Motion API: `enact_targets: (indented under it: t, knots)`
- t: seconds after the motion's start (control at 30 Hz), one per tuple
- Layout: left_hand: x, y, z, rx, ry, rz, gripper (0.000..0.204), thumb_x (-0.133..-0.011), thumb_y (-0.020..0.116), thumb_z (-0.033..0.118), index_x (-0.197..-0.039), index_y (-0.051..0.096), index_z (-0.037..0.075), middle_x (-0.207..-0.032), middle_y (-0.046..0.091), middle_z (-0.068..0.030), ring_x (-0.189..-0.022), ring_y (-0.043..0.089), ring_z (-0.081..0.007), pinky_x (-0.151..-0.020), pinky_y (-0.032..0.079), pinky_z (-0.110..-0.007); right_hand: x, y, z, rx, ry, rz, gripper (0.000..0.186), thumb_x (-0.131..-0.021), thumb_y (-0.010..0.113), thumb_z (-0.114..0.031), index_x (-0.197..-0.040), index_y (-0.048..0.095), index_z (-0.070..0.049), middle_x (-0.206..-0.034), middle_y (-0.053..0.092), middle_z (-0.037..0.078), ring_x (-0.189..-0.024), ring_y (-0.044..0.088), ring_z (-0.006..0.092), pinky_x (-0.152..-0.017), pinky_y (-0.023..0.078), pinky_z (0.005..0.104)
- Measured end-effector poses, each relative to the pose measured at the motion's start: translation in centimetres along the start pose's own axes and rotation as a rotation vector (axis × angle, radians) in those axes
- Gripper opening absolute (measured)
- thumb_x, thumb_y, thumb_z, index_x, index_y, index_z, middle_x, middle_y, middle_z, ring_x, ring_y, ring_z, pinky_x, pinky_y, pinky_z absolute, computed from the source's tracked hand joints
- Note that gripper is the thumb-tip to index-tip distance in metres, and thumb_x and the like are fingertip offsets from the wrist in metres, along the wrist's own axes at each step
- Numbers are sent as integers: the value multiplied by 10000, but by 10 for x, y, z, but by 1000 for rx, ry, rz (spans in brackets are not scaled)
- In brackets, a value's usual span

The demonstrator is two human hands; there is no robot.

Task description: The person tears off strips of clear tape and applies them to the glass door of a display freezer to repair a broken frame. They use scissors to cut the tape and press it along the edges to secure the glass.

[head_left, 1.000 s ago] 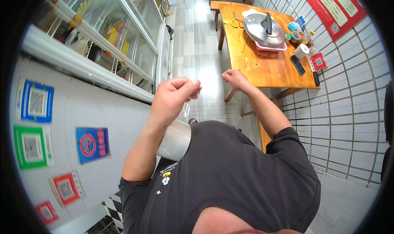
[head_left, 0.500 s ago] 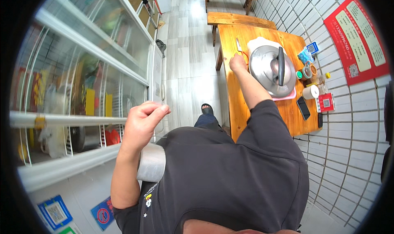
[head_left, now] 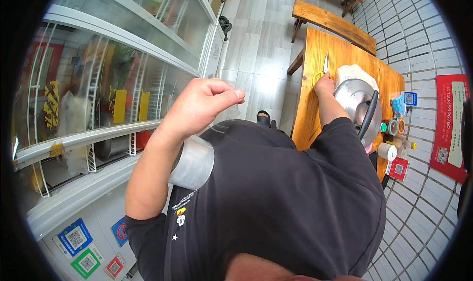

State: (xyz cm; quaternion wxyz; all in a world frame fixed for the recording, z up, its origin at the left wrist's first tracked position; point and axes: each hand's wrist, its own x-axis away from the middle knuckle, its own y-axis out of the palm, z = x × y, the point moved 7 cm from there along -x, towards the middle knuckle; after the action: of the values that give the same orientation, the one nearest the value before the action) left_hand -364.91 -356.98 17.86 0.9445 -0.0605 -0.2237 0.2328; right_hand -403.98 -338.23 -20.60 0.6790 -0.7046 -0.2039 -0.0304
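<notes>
My left hand [head_left: 202, 103] is raised in front of my chest, fingers curled and thumb pinched to the forefinger, with nothing visible in it. A wide roll of silver tape [head_left: 193, 162] sits around my left forearm like a bracelet. My right hand [head_left: 324, 85] reaches out onto the wooden table [head_left: 335, 49] and closes on the yellow handle of a pair of scissors [head_left: 321, 70], whose blade points away from me. Just right of that hand lies a round metal pot lid [head_left: 355, 103] with a black handle.
A glass-door fridge [head_left: 113, 84] fills the left side. Small tape rolls [head_left: 394, 125], a white roll [head_left: 388, 151] and a red card stand along the table's wall edge. A wooden bench [head_left: 330, 22] stands beyond the table, with a tiled wall and red poster [head_left: 451, 123] at right.
My view has swung further toward the fridge and table. My right hand has moved along the table onto the scissors' yellow handle. My left hand stays raised, fingers curled.
</notes>
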Motion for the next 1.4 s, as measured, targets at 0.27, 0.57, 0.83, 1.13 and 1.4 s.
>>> enact_targets:
  t: [0.27,0.57,0.83,1.13,1.4]
  knots:
    - [-2,-17,1,-134,-33,-79,269,-950,682,230,-936,750,-29,-968,715,-83,-925,643,-143,-859,493,-292,48,-9,-51,-825,-260,-383,807,-901,622,-126,-1588,202,-67,-1297,591,114,-1082,603,175,-914,500,288]
    - [-6,-20,6,-171,160,-94,343,-916,702,301,-936,743,-39,-827,717,-96,-803,642,-139,-758,513,-306,258,-94,-101,-1289,-747,-748,773,-839,788,-108,-1495,380,-94,-864,479,-36,-769,488,74,-769,473,250]
    - [-8,-26,-3,-202,130,-107,322,-899,716,283,-900,734,-38,-784,686,-75,-763,609,-132,-724,504,-311,328,-142,-107,-706,-1157,-927,899,-747,828,-537,-1414,436,-79,-1154,579,100,-1052,580,255,-931,483,393]
    - [-4,-30,-9,-219,58,-159,265,-916,703,232,-928,753,-29,-1033,699,-135,-1023,636,-208,-885,483,-316,356,-170,-148,-555,-1258,-888,945,-738,771,-690,-1382,444,-81,-1088,600,57,-937,580,208,-843,486,355]
    - [-8,-30,-12,-222,21,-188,289,-925,691,237,-934,737,-49,-1031,697,-128,-953,641,-180,-833,494,-305,355,-173,-154,-637,-1247,-867,744,-811,832,-453,-1371,502,-92,-951,596,24,-817,549,136,-737,469,293]
